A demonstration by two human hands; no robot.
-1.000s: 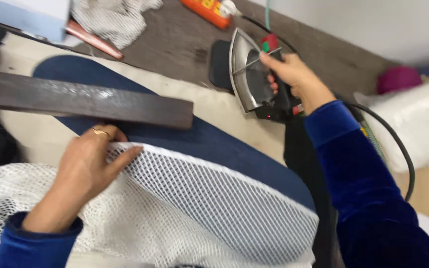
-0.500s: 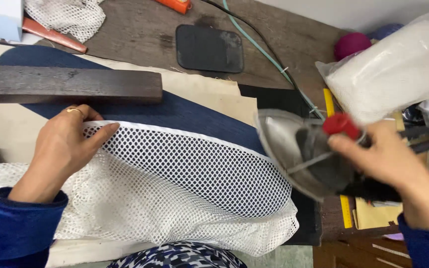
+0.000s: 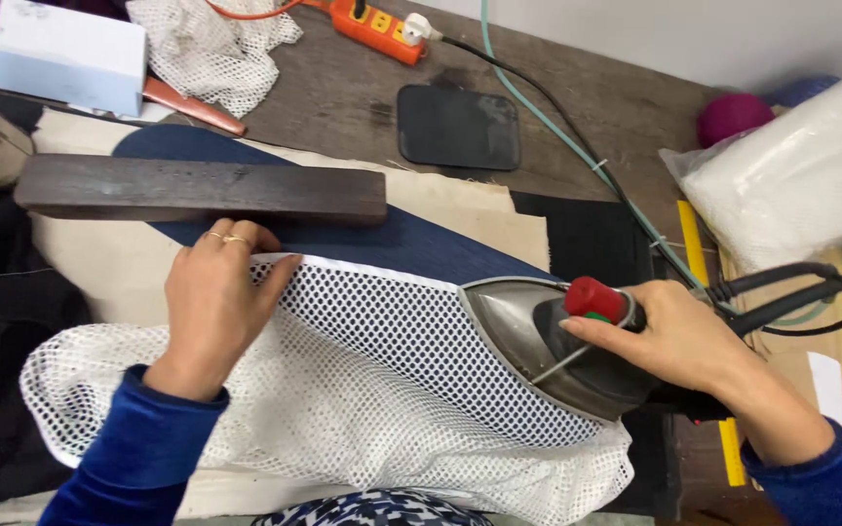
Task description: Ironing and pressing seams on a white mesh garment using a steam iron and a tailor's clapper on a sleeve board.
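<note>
Left hand [image 3: 214, 304] flat on white mesh [image 3: 363, 390]; right hand [image 3: 686, 343] grips iron [image 3: 548, 341] (on mesh).

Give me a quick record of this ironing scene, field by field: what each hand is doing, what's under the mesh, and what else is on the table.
left hand: left hand pressed flat on the white mesh fabric
right hand: right hand gripping the iron by its handle
iron position: soleplate on the right end of the mesh, tip pointing left
under the mesh: navy cloth on a cream pad
on the cloth: dark wooden block
further back: black mat, orange power strip, white box
</note>
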